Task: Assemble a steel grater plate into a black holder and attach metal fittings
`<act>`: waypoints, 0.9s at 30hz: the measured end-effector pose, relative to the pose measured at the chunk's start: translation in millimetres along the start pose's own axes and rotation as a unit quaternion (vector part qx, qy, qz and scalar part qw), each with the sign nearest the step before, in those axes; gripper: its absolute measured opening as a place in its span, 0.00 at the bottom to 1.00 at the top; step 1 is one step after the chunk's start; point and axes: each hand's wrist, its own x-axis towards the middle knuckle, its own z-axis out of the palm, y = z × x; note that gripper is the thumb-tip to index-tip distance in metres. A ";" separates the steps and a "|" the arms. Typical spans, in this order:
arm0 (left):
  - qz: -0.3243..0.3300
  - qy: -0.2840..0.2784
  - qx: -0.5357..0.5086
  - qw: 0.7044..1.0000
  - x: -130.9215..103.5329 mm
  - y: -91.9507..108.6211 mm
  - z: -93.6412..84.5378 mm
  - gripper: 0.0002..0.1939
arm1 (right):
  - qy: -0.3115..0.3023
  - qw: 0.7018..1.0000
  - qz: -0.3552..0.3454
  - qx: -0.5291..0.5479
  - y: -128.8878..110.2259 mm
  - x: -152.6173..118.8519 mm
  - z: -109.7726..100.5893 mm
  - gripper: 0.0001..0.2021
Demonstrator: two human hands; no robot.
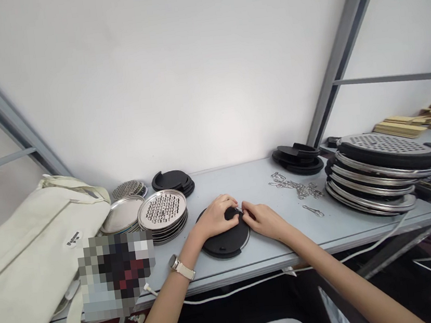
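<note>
A round black plastic disc (222,244) with a metal rim at its right edge lies near the front edge of the table. My left hand (220,217) rests over it, thumb and fingers curled to grip its upper part. At the disc's upper right, my right hand (264,222) pinches a small metal clip (238,209), partly hidden by the fingertips. Similar wire clips (301,188) lie in a loose pile to the right, with a single clip (313,211) apart from them. Left of the disc is a stack of metal grater discs (163,210).
Plain metal discs (123,214) and black holders (170,180) stand at the left; more black holders (297,157) sit at the back right. A tall stack of black-and-metal discs (375,178) is at right. A cream bag (27,258) covers the left end. A white cable (254,283) hangs along the front.
</note>
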 end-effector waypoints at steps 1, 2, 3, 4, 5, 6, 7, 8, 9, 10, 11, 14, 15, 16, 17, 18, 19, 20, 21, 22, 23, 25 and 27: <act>0.000 0.000 -0.001 1.000 0.0 0.1 -0.1 0.08 | 0.001 1.000 -0.001 -0.002 -0.1 -0.1 0.0 0.06; 0.000 0.000 -0.001 1.000 0.0 0.2 -0.2 0.08 | 0.002 1.000 -0.001 -0.004 -0.2 -0.1 0.0 0.07; 0.001 0.001 -0.002 1.000 0.0 0.3 -0.2 0.08 | 0.002 1.000 -0.001 -0.006 -0.4 -0.2 0.0 0.07; 0.001 0.001 -0.002 1.000 0.0 0.4 -0.3 0.08 | 0.002 1.000 -0.001 -0.007 -0.5 -0.2 0.0 0.07; 0.002 0.001 -0.002 1.000 0.1 0.5 -0.4 0.08 | 0.001 1.000 -0.001 -0.009 -0.7 -0.2 0.1 0.08; 0.001 0.002 -0.001 1.000 0.2 0.7 -0.5 0.08 | 0.000 1.000 -0.002 -0.010 -0.8 -0.2 0.1 0.08; 0.000 0.001 0.000 1.000 0.2 0.8 -0.6 0.08 | 0.000 1.000 -0.002 -0.011 -0.9 -0.1 0.1 0.08; -0.001 0.001 0.001 1.000 0.2 1.0 -0.8 0.08 | 0.000 1.000 -0.003 -0.012 -1.0 -0.1 0.0 0.08; -0.001 0.000 0.002 1.000 0.2 1.2 -0.9 0.07 | -0.001 1.000 -0.003 -0.012 -1.0 0.0 0.0 0.09; -0.001 -0.001 0.002 1.000 0.2 1.2 -1.0 0.08 | -0.001 1.000 -0.003 -0.010 -1.0 0.0 -0.1 0.09; 0.000 -0.002 0.002 1.000 0.2 1.2 -1.0 0.08 | -0.002 1.000 -0.004 -0.009 -1.1 0.0 -0.2 0.09; 0.001 -0.002 0.002 1.000 0.2 0.4 -0.7 0.08 | -0.001 1.000 -0.004 -0.003 -1.2 -0.2 -0.4 0.08; 0.000 -0.003 0.002 1.000 0.2 -0.1 -0.4 0.09 | -0.002 1.000 -0.003 -0.003 -1.3 -0.3 -0.5 0.08; -0.001 -0.003 0.002 1.000 0.2 -0.5 -0.2 0.09 | -0.002 1.000 -0.002 -0.004 -1.3 -0.4 -0.4 0.08; -0.001 -0.004 0.003 1.000 0.1 -0.9 0.0 0.10 | -0.002 1.000 0.000 -0.005 -1.3 -0.5 -0.4 0.07; -0.001 -0.006 0.003 1.000 0.1 -1.1 0.1 0.10 | -0.003 1.000 0.002 -0.006 -1.2 -0.5 -0.3 0.07; -0.001 -0.007 0.005 1.000 0.0 -1.1 0.1 0.11 | -0.003 1.000 0.002 -0.006 -1.1 -0.5 -0.2 0.07; -0.001 -0.008 0.007 1.000 -0.1 -1.0 0.1 0.11 | -0.003 1.000 0.001 -0.005 -0.9 -0.5 -0.1 0.07; 0.000 -0.009 0.010 1.000 -0.3 -0.6 -0.1 0.11 | -0.003 1.000 -0.001 -0.003 -0.8 -0.4 0.1 0.06; 0.000 -0.009 0.012 1.000 -0.4 0.0 -0.3 0.11 | -0.003 1.000 -0.003 -0.002 -0.6 -0.4 0.2 0.06; 0.000 -0.009 0.014 1.000 -0.6 0.7 -0.5 0.11 | -0.002 1.000 -0.004 -0.001 -0.4 -0.3 0.3 0.06; 0.000 -0.007 0.015 1.000 -0.9 2.3 -1.1 0.11 | -0.002 1.000 -0.006 -0.002 -0.2 -0.3 0.3 0.07; -0.006 -0.005 0.010 1.000 -1.0 3.8 -1.7 0.13 | -0.001 1.000 -0.005 -0.002 -0.3 -0.3 0.2 0.07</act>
